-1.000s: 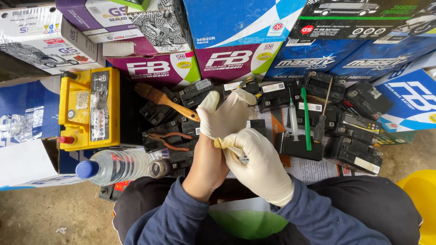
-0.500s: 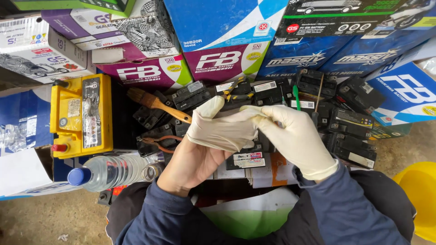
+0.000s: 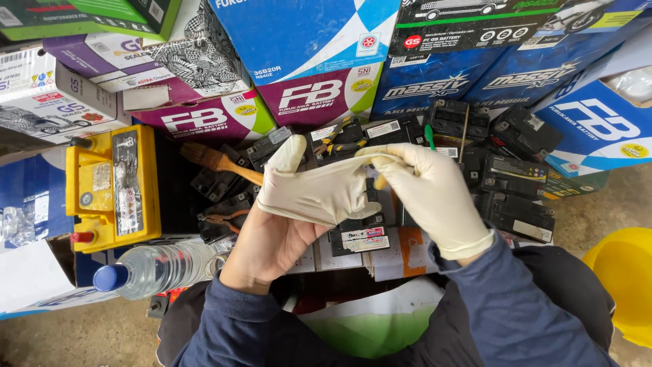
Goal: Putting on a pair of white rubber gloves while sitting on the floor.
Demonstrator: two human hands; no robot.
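My left hand point(image 3: 272, 238) is palm up over a pile of small black batteries point(image 3: 516, 177). Its palm and wrist are bare. A loose white latex glove point(image 3: 312, 194) covers only its fingers and thumb. My right hand point(image 3: 435, 197) wears a matching white glove and pinches the loose glove's fingertip end, stretching it to the right. Both forearms are in dark blue sleeves.
A yellow battery point(image 3: 112, 187) stands at the left, with a blue-capped water bottle point(image 3: 156, 268) lying below it. A wooden paintbrush point(image 3: 217, 162), orange-handled pliers point(image 3: 227, 219) and a green screwdriver point(image 3: 429, 136) lie among the batteries. Stacked cardboard boxes point(image 3: 305, 61) wall the far side. A yellow round object point(image 3: 621, 278) sits at the right.
The glove covered my whole left hand a second ago and now covers only the fingers. My right hand moved from the left wrist out to the glove's fingertips, pulling right.
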